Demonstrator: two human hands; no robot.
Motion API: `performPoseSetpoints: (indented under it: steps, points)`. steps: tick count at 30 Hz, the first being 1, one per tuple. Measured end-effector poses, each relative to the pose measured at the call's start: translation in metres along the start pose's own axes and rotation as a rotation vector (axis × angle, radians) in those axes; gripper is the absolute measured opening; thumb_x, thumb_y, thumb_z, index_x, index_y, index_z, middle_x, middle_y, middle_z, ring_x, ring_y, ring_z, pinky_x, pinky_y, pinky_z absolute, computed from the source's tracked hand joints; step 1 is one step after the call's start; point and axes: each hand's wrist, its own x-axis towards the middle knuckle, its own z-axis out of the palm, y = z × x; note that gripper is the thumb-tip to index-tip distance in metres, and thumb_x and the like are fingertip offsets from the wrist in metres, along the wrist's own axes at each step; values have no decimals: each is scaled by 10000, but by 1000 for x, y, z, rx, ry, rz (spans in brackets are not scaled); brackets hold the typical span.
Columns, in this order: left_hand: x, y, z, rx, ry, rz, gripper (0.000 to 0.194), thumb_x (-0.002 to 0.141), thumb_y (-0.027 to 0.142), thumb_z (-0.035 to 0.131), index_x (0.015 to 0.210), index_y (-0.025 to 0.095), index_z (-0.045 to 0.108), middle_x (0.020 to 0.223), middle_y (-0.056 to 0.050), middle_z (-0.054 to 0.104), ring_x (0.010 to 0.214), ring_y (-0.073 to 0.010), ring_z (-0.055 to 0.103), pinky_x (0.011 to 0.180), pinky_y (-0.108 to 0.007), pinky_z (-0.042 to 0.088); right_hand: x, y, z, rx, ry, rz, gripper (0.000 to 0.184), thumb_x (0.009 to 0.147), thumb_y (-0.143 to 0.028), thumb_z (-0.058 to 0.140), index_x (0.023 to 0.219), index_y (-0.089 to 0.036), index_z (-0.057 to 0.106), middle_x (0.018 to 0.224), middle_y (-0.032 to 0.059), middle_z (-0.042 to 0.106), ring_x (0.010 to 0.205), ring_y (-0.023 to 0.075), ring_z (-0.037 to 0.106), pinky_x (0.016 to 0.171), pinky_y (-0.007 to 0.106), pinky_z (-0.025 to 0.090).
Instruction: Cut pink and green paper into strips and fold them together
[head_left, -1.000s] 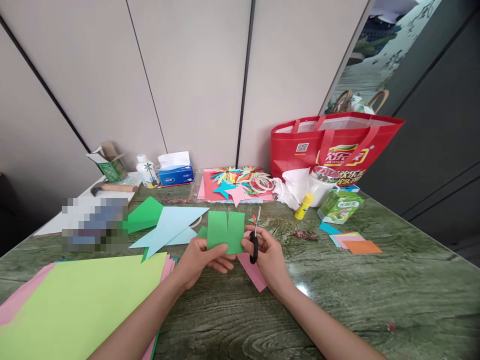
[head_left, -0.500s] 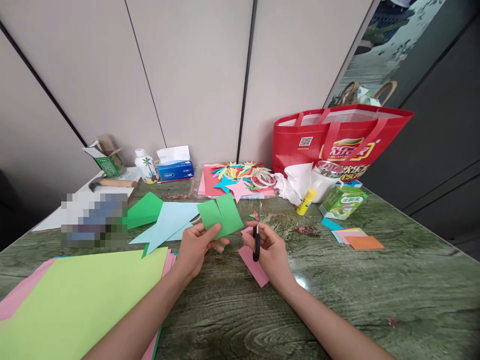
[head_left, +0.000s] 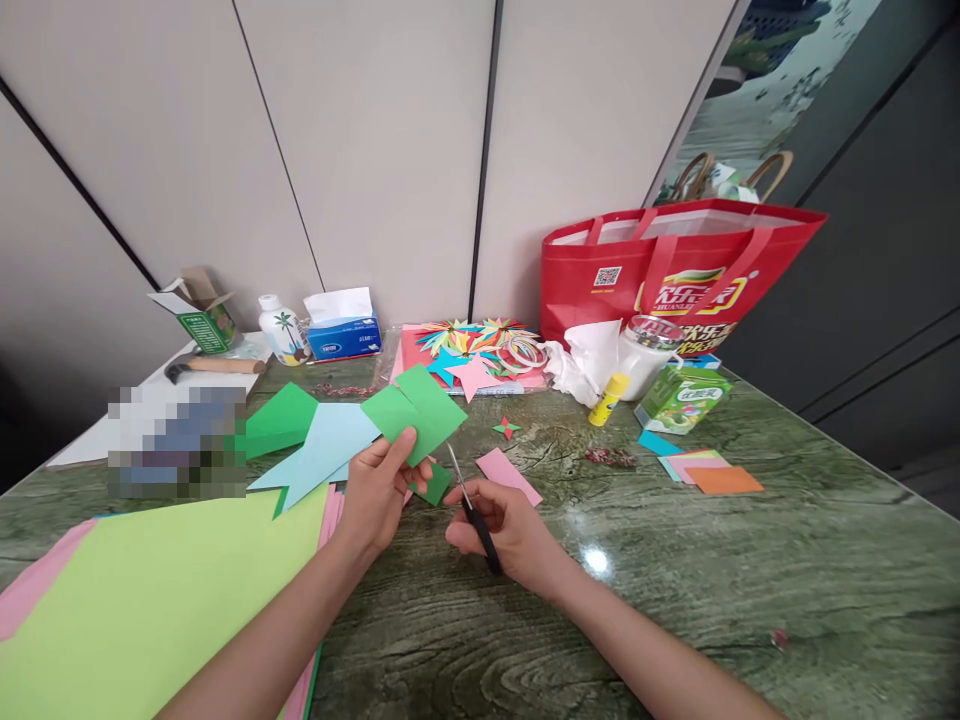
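Green square (head_left: 426,412), its lower edge hidden by left fingers (head_left: 406,449).

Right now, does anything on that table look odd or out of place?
Yes, mildly: a claw hammer with a wooden handle lies at the back left, odd among paper crafts. Crumpled white tissue sits untidily beside the yellow glue stick.

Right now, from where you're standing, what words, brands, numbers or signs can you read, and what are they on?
"欢乐家", on the red bag, partly covered by a handle.
"HUANLE", beneath it, the rest hidden.
"优酸乳", on the green drink carton.
A square code, also on the bag; no number readable.
Too small or blurred: print on the tissue box, white bottle, open green box and glue stick.
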Motion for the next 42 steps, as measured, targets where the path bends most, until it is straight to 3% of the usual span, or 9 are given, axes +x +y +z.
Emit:
performPoseSetpoints:
  steps: [11, 32, 42]
  points:
    - [-6, -4, 1, 165, -59, 9, 193, 717, 258, 612, 585, 124, 570, 427, 11, 554, 393, -90, 489, 388, -195, 395, 0, 0, -2, 81, -91, 7, 389, 592, -364, 720, 849, -145, 527, 653, -16, 525, 586, 96, 442, 574, 233, 355]
    - [-10, 1, 5, 138, -57, -27, 174, 710, 233, 617, 586, 117, 583, 486, -34, 648, 409, -127, 578, 450, -222, 466, -1, -4, -1, 67, -116, -37, 320, 613, -363, 708, 747, -145, 516, 665, -19, 491, 595, 96, 408, 579, 234, 329]
    - [-10, 3, 5, 196, -53, 1, 185, 721, 235, 608, 579, 118, 590, 469, -32, 639, 396, -119, 566, 391, -194, 416, -1, -3, -2, 52, -106, -31, 344, 611, -375, 707, 792, -141, 531, 661, -20, 474, 611, 102, 400, 578, 233, 320]
